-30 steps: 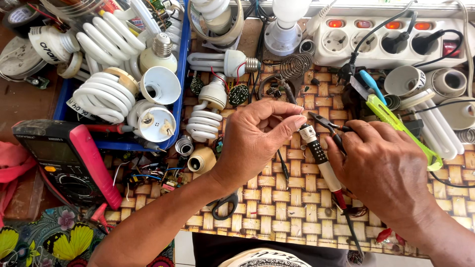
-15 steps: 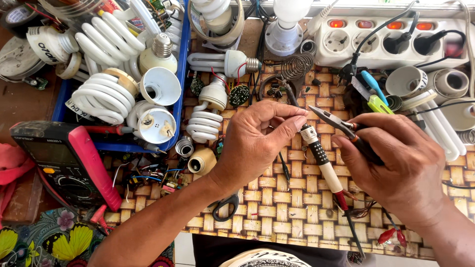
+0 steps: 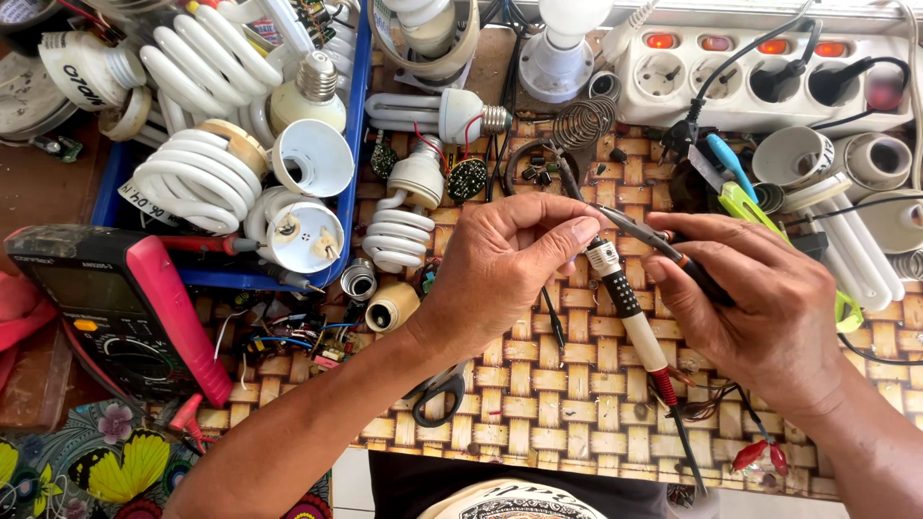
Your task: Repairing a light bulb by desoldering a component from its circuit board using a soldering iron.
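Observation:
My left hand (image 3: 505, 274) hovers over a woven mat (image 3: 577, 413), thumb and forefinger pinched together on something too small to make out. Their tips sit right at the collar of a soldering iron (image 3: 630, 312), which lies on the mat with a white and black handle and a red end. My right hand (image 3: 764, 312) grips a thin dark pointed tool (image 3: 639, 231). The tool's tip points left and almost touches my left fingertips.
A blue tray (image 3: 351, 144) of spiral lamps and lamp bases fills the upper left. A multimeter (image 3: 115, 312) with a red edge lies at the left. At the back is a white power strip (image 3: 769, 82) with plugs; a green tool (image 3: 745, 207), scissors (image 3: 437, 389) and clip leads (image 3: 760, 452) lie around.
My right hand has moved left and a little up with the pointed tool, closing on my left fingertips and covering part of the green tool. My left hand has barely moved.

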